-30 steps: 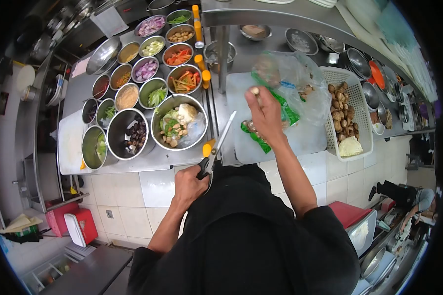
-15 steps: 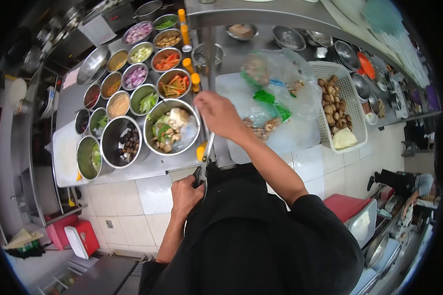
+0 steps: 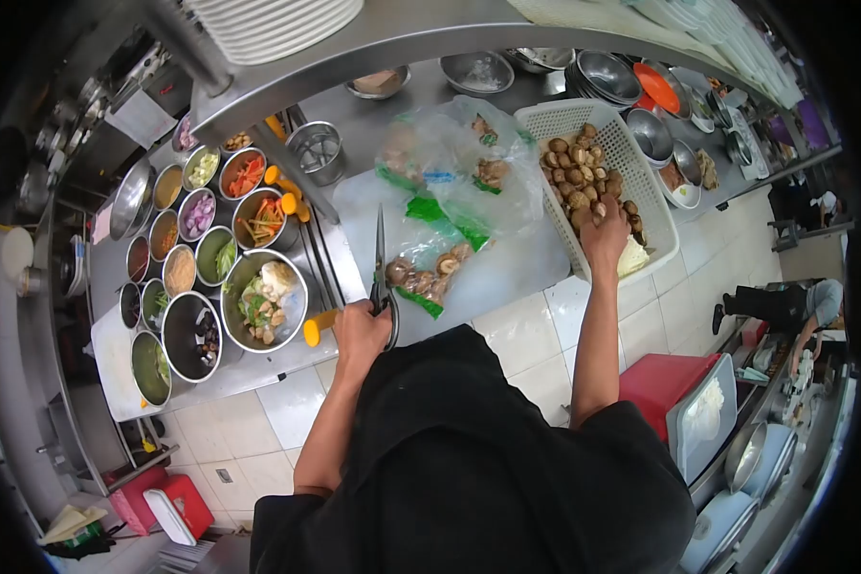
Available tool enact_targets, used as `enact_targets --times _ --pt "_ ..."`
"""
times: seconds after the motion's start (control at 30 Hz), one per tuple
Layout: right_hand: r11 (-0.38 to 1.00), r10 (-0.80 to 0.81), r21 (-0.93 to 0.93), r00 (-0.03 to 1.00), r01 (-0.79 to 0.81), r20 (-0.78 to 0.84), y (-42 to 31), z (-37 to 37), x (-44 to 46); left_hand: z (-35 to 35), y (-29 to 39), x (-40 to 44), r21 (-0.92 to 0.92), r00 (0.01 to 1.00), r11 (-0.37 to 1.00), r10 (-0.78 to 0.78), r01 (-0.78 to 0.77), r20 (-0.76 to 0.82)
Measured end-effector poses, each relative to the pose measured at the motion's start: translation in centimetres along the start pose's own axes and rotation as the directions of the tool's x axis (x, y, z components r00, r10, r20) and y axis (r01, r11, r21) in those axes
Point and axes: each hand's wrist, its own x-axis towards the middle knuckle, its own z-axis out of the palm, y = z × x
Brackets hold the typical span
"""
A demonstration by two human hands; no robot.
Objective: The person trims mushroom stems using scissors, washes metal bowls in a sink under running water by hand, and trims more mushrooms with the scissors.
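My left hand (image 3: 362, 335) is wrapped round the handles of a pair of scissors (image 3: 381, 258), whose blades point away from me over the left edge of the white cutting board (image 3: 536, 263). My right hand (image 3: 603, 232) reaches into a white plastic basket (image 3: 662, 215) among brown mushrooms (image 3: 574, 167); its fingers are pressed together on a mushroom at the near side of the pile, beside a pale yellow piece (image 3: 632, 256). Clear plastic bags (image 3: 507, 172) and a green-edged bag of mushrooms (image 3: 421, 279) lie on the board.
At the left stand several metal pots of cut vegetables, the nearest large one (image 3: 299, 311) holding mixed pieces. An orange-capped bottle (image 3: 320, 327) lies by my left hand. A metal shelf (image 3: 430, 46) crosses above the counter. A person (image 3: 799, 306) is at the far right.
My right hand has moved from above the board, past the large pot's edge, to the basket at the right. The view has shifted to the right. My left hand still holds the scissors.
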Motion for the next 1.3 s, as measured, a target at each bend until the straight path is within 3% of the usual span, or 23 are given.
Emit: enact_targets --times 0.03,0.1,0.13,0.2,0.23,0.27,0.33,0.43,0.53,0.67,0.77,0.83,0.87,0.93,0.97,1.03,1.07,1.17,1.2,1.3 --pt "0.997 -0.037 -0.065 0.999 0.035 -0.023 0.4 0.3 0.4 0.7 0.5 0.4 -0.023 0.999 1.0 0.017 -0.017 -0.033" --pt "0.977 -0.075 0.198 0.997 0.073 0.0 -0.2 1.9 3.4 2.0 1.9 1.1 -0.069 0.993 0.996 0.049 -0.056 -0.103" --pt "0.943 -0.113 0.314 0.994 0.106 0.004 -0.9 2.9 5.2 2.0 3.1 1.4 -0.063 0.998 0.998 -0.005 0.001 -0.069" --pt "0.819 -0.01 0.564 0.979 -0.108 0.203 -3.9 5.5 9.2 1.9 5.6 1.8 -0.11 0.996 0.99 -0.089 0.087 -0.015" --pt "0.843 -0.056 0.533 0.976 -0.067 0.211 -5.1 7.6 11.6 2.1 6.3 1.9 -0.134 0.991 0.982 -0.134 0.134 0.012" --pt "0.797 -0.006 0.58 0.958 -0.169 0.287 -4.5 12.8 14.6 3.5 5.6 2.4 -0.12 0.996 0.992 -0.044 0.035 -0.072" --pt "0.768 0.076 0.555 0.905 -0.321 0.419 -6.0 19.7 19.2 3.4 7.1 2.3 -0.089 0.998 0.996 -0.034 0.029 -0.052" --pt "0.814 0.267 0.206 0.665 -0.543 0.697 -8.8 26.2 24.1 3.2 9.2 2.1 -0.026 0.999 0.999 -0.044 0.044 -0.02" --pt "0.691 0.3 0.21 0.538 -0.692 0.788 -9.7 28.9 23.3 4.0 9.9 2.1 0.069 0.999 0.997 -0.026 0.028 -0.036" --pt "0.184 0.177 0.22 0.252 -0.958 0.951 -5.5 37.2 23.7 5.1 9.9 1.9 0.124 0.989 0.984 0.133 -0.124 -0.068" --pt "0.166 0.286 0.528 0.553 -0.833 0.783 -9.1 30.3 22.4 4.4 10.8 1.6 0.05 0.988 0.991 0.131 -0.127 -0.081" --pt "0.394 0.229 0.48 0.59 -0.784 0.774 -7.7 28.9 23.8 4.2 10.5 1.4 0.0 0.983 0.984 0.177 -0.177 -0.046" --pt "0.571 0.048 0.614 0.769 -0.545 0.637 -5.5 29.3 24.6 4.0 10.1 1.2 -0.029 0.975 0.976 0.216 -0.218 -0.045" --pt "0.544 0.064 0.678 0.83 -0.494 0.554 -6.2 25.4 23.6 2.3 9.8 0.4 -0.106 0.973 0.968 0.231 -0.229 0.014" --pt "0.349 0.283 0.634 0.723 -0.69 0.631 -8.5 20.0 22.7 1.6 9.0 -0.1 -0.132 0.956 0.947 0.29 -0.292 -0.039" --pt "0.537 0.247 0.591 0.782 -0.603 0.573 -9.7 13.6 19.4 0.3 7.3 -1.4 -0.179 0.905 0.888 0.403 -0.423 -0.138" --pt "0.566 0.222 0.589 0.795 -0.576 0.564 -9.8 10.8 17.3 -1.1 6.1 -2.3 -0.224 0.914 0.886 0.393 -0.405 -0.1" --pt "0.677 0.179 0.554 0.839 -0.484 0.514 -11.3 3.4 10.4 -5.1 0.5 -5.6 -0.316 0.875 0.817 0.446 -0.483 -0.186" --pt "0.732 0.186 0.507 0.85 -0.454 0.493 -12.0 1.4 7.6 -6.7 -1.6 -7.1 -0.346 0.89 0.819 0.419 -0.457 -0.183" --pt "0.716 0.115 0.565 0.868 -0.41 0.484 -17.0 -4.4 -2.4 -12.0 -8.5 -12.2 -0.389 0.955 0.873 0.285 -0.294 -0.081"
